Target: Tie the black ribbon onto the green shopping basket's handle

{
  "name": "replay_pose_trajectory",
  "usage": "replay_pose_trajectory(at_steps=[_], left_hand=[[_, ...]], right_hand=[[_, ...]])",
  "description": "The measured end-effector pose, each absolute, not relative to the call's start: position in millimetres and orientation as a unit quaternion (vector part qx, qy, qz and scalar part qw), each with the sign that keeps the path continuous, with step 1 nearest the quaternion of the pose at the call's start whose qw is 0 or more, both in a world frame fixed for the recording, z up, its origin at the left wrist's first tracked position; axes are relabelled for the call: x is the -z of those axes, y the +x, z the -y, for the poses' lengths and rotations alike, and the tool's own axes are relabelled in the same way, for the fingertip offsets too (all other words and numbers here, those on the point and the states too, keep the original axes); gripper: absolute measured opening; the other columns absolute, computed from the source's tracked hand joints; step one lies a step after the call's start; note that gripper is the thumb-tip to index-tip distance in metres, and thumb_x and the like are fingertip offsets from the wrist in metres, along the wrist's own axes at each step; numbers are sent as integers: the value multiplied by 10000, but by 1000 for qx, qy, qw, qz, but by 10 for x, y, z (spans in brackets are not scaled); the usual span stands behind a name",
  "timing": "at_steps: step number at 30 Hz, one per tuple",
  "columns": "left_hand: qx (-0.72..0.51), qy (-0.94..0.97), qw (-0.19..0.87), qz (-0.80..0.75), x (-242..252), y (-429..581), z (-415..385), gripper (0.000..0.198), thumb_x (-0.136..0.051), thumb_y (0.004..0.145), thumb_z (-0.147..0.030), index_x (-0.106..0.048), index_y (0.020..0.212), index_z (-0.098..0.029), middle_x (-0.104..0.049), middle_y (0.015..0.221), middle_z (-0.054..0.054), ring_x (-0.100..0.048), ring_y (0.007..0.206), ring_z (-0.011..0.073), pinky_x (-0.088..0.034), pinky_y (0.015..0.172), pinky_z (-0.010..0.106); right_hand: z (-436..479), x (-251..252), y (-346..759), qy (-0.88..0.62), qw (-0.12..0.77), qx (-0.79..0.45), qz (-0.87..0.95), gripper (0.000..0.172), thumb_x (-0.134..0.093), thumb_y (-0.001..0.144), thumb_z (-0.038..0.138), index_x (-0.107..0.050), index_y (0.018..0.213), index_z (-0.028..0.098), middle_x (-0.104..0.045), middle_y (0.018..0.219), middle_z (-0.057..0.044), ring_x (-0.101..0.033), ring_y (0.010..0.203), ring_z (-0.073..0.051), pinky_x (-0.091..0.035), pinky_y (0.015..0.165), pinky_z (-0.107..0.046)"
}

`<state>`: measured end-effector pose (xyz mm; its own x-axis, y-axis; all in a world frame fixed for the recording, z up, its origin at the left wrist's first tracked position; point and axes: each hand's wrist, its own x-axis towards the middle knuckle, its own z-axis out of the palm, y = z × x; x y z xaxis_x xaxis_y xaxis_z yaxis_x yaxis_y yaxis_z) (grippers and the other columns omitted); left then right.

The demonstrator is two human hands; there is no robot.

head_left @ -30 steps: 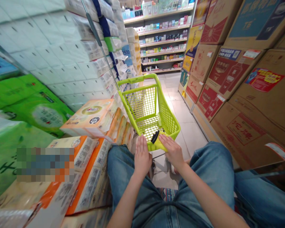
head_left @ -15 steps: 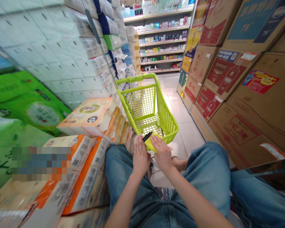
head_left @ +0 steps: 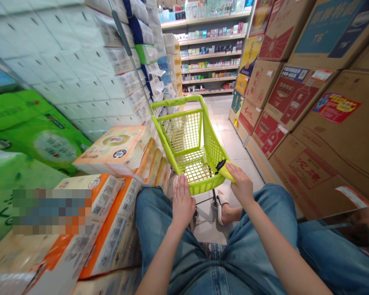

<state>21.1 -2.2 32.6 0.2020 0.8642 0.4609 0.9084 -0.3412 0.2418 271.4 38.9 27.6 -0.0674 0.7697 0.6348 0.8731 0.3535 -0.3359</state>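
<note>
Your right hand (head_left: 241, 184) grips the yellow tube (head_left: 226, 171), its black ribbed cap (head_left: 220, 166) poking out beyond your fingers; your open left hand (head_left: 182, 200) lies against the lime-green shopping cart (head_left: 184, 131).

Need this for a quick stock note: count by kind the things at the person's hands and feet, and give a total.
Lime-green shopping cart: 1
Yellow item with black cap: 1
White sandal: 1
Total: 3
</note>
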Motion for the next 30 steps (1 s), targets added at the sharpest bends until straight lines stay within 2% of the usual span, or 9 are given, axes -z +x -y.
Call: replay_pose_trajectory(at_steps=[5, 9, 13, 19, 25, 30], left_hand=[[270, -773, 42, 572, -315, 209, 28, 966, -497, 761, -26, 7, 1583, -101, -244, 1633, 201, -156, 1535, 295, -285, 1220, 509], [273, -776, 39, 567, -266, 184, 17, 933, -509, 777, -33, -33, 1579, -74, -258, 1622, 223, -159, 1534, 301, -286, 1218, 516], [289, -787, 36, 543, -220, 159, 4, 871, -492, 824, -50, -70, 1584, -102, -289, 1606, 237, -194, 1524, 320, -324, 1191, 550], [286, -781, 29, 555, -274, 177, 13, 948, -490, 778, -21, 1, 1584, -105, -239, 1630, 220, -161, 1532, 318, -305, 1201, 547], [277, -779, 31, 561, -299, 191, 8, 974, -490, 761, -24, 22, 1585, -113, -235, 1637, 199, -151, 1535, 302, -290, 1215, 518], [282, -776, 32, 563, -291, 200, 6, 975, -502, 756, -24, 8, 1583, -102, -231, 1634, 211, -137, 1537, 308, -283, 1216, 527]], right_hand=[[-297, -277, 2372, -587, 393, 66, 705, 734, -401, 683, -53, -588, 1366, 138, -615, 1393, -113, -543, 1336, -221, -408, 1175, -439], [-114, -281, 1712, -536, 388, 22, 749, 787, -387, 648, -66, -564, 1391, 124, -600, 1411, -106, -524, 1354, -209, -405, 1178, -441], [-37, -307, 1363, -497, 389, -3, 776, 749, -390, 683, -54, -564, 1391, 117, -599, 1411, -110, -537, 1341, -200, -427, 1161, -416], [-145, -277, 1911, -456, 367, 36, 810, 845, -391, 662, -47, -480, 1470, 182, -575, 1443, -75, -499, 1375, -181, -409, 1171, -422], [-389, -219, 2746, -548, 397, 80, 732, 761, -400, 682, -31, -578, 1386, 196, -624, 1386, -81, -560, 1319, -201, -422, 1157, -446], [-334, -198, 2526, -579, 412, 84, 699, 758, -409, 683, -39, -571, 1392, 174, -623, 1385, -98, -543, 1337, -223, -424, 1153, -466]])
